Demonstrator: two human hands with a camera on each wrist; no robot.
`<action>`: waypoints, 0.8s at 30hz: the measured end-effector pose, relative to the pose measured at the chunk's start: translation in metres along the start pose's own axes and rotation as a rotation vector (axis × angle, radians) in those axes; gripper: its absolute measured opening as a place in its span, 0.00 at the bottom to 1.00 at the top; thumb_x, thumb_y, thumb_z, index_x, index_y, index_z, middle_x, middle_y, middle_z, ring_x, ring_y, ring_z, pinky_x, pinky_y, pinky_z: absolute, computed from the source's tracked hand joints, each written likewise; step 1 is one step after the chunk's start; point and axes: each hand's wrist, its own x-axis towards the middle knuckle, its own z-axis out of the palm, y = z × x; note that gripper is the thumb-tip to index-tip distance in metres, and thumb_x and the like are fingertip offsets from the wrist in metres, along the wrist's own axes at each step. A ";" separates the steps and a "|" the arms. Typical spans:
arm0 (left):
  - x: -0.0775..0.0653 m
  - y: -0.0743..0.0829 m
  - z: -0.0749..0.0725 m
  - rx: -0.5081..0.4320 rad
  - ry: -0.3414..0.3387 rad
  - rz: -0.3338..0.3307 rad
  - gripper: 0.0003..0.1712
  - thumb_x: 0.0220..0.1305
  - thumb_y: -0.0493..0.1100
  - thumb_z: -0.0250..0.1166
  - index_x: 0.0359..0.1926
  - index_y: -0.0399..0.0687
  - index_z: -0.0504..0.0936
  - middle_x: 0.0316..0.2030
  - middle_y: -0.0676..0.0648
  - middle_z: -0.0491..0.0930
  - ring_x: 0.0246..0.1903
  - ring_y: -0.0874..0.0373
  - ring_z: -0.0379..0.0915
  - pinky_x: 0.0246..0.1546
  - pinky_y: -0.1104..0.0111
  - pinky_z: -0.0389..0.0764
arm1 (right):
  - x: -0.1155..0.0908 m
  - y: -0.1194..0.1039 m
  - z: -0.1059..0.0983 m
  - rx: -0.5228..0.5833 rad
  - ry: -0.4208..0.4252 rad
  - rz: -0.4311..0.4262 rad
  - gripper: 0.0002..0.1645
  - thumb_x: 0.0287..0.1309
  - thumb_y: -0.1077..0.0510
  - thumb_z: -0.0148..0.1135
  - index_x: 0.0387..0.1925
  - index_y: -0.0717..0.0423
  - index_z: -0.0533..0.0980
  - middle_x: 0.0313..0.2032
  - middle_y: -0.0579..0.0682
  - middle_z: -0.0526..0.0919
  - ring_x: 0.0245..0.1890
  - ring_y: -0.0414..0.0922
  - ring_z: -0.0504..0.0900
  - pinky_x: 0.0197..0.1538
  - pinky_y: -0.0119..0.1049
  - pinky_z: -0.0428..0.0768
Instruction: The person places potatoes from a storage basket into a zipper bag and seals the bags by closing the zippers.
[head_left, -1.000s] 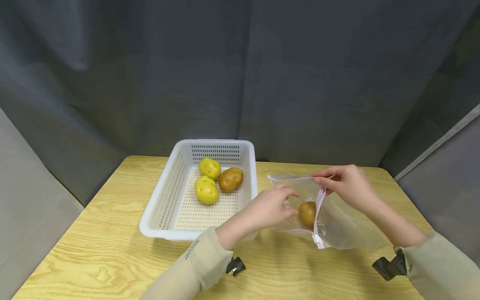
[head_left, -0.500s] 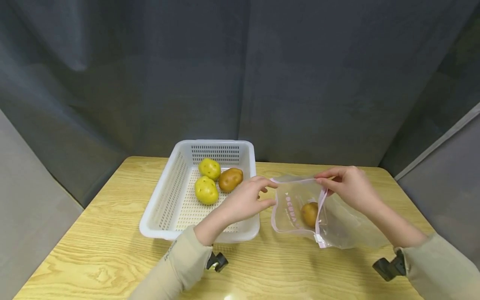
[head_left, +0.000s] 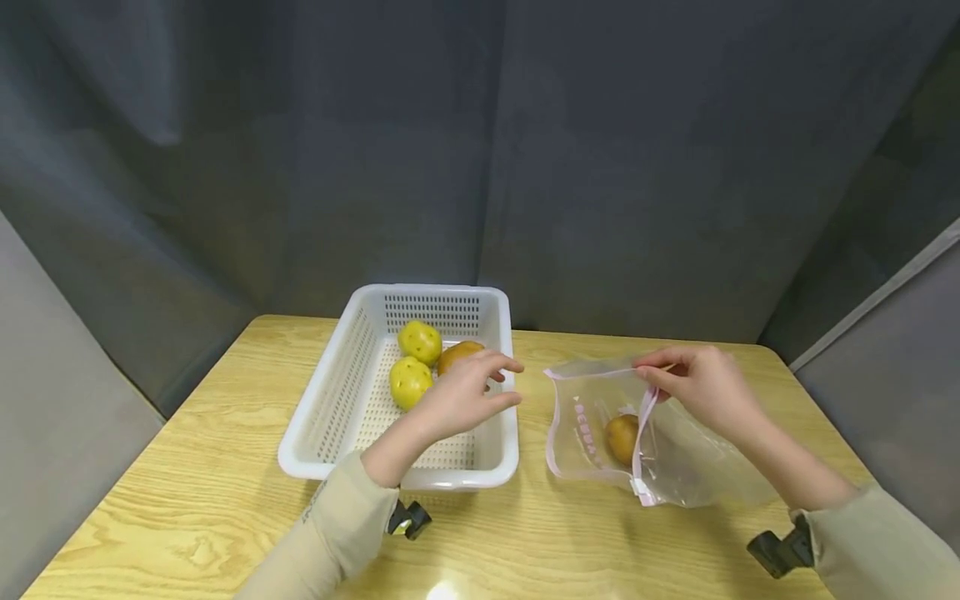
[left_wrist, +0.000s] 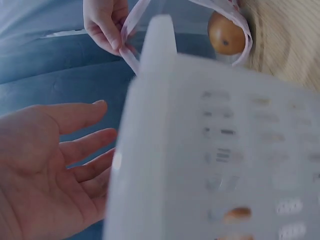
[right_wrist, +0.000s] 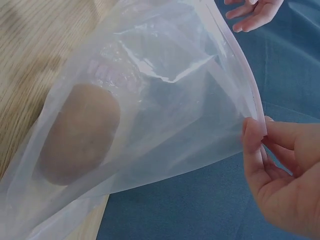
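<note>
My right hand (head_left: 705, 385) pinches the pink-edged rim of a clear zip bag (head_left: 592, 400), whose mouth gapes to the left. Inside the bag lies a brown potato (head_left: 622, 439), also visible through the film in the right wrist view. Above the right part of a white basket (head_left: 300, 417) hovers my left hand (head_left: 461, 396), fingers spread and holding nothing. Two yellow potatoes (head_left: 410, 382) and a brown potato (head_left: 456, 353) rest in the basket; the hand partly hides the brown one. In the left wrist view, the basket's wall stands beside the left palm (left_wrist: 45, 175).
The wooden table (head_left: 187, 517) carries the basket left of centre and the bag to its right. A dark curtain (head_left: 480, 167) hangs behind the table, and grey panels (head_left: 60, 400) flank it.
My left hand has drawn back left out of the bag's mouth to over the basket, leaving nothing in its fingers. The right hand keeps its pinch on the bag's rim.
</note>
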 end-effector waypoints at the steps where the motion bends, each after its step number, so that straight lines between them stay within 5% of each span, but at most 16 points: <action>1: -0.001 -0.002 -0.001 -0.004 0.007 -0.004 0.21 0.57 0.46 0.62 0.52 0.48 0.76 0.49 0.49 0.76 0.45 0.56 0.75 0.44 0.67 0.75 | 0.000 0.000 0.000 0.003 0.000 0.000 0.15 0.54 0.52 0.61 0.38 0.58 0.81 0.23 0.46 0.82 0.22 0.37 0.78 0.25 0.29 0.74; 9: -0.004 -0.019 -0.007 0.004 0.051 -0.028 0.18 0.56 0.44 0.63 0.48 0.44 0.78 0.48 0.47 0.76 0.43 0.55 0.75 0.45 0.66 0.75 | 0.001 0.000 0.002 0.025 -0.014 0.000 0.12 0.55 0.55 0.61 0.39 0.58 0.81 0.24 0.47 0.83 0.22 0.37 0.79 0.26 0.29 0.76; 24: -0.015 -0.040 -0.022 0.054 0.022 -0.139 0.21 0.55 0.45 0.64 0.51 0.46 0.77 0.49 0.49 0.77 0.43 0.54 0.76 0.43 0.64 0.76 | 0.000 0.001 0.004 0.024 -0.012 0.002 0.12 0.54 0.57 0.61 0.39 0.58 0.81 0.25 0.48 0.83 0.22 0.38 0.78 0.25 0.29 0.75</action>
